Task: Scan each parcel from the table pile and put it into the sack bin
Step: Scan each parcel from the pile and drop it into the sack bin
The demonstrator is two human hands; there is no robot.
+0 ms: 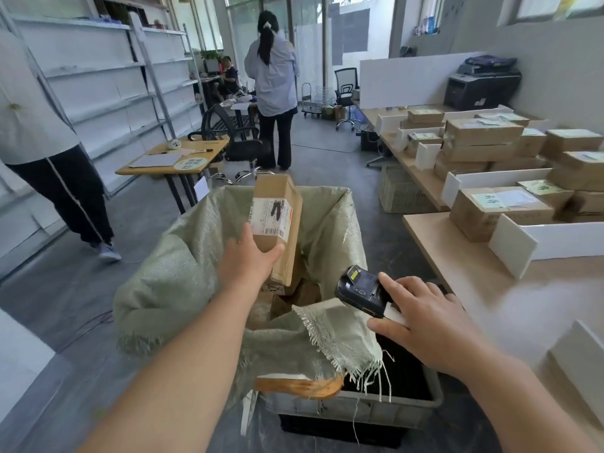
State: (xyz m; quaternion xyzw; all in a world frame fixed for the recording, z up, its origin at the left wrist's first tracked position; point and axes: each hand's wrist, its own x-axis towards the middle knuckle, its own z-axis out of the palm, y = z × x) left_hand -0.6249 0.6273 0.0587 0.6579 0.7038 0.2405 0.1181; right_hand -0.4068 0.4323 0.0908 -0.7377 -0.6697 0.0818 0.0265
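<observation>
My left hand (250, 259) grips the lower end of a long cardboard parcel (277, 223) with a white shipping label, held upright over the open sack bin (183, 256), a green woven sack lining a grey crate. My right hand (421, 322) holds a black handheld scanner (362, 289) just right of the parcel, its head pointing left toward it. More cardboard parcels lie at the bottom of the sack. The table pile of parcels (490, 148) sits at the right, behind white dividers.
A person in a striped shirt (274, 83) stands ahead past the bin. Another person (49, 158) walks at the left by white shelves. A small wooden desk (176, 158) and office chair (235, 138) stand ahead-left. The long table (523, 305) runs along my right.
</observation>
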